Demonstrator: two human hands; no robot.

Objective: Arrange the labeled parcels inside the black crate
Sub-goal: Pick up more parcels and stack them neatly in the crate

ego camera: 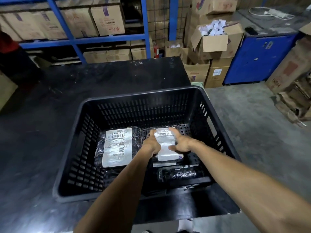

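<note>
Parcels are all down in the crate (217, 105), which sits on the dark worktop (50, 115) at its near right corner. One parcel (116, 147) lies flat on the crate floor by the left wall, black wrap with a big white label facing up, top line reads 310-BAL17. A second parcel (166, 143) lies just beside it toward the right wall, same kind of label, and both hands are on this one. Left hand (151, 143) presses on its left edge with fingers (152, 132) stretched out flat, not curled round anything. Right hand (180, 142) rests on its right edge, fingers spread open too, thumb lying across the label. So nothing is actually gripped, just held down from both sides. A third parcel (178, 174), mostly shiny black wrap, lies against the crate's near wall, below the right hand. Behind the crate there's a blue rack (146, 31) full of cardboard boxes (107, 19).
</note>
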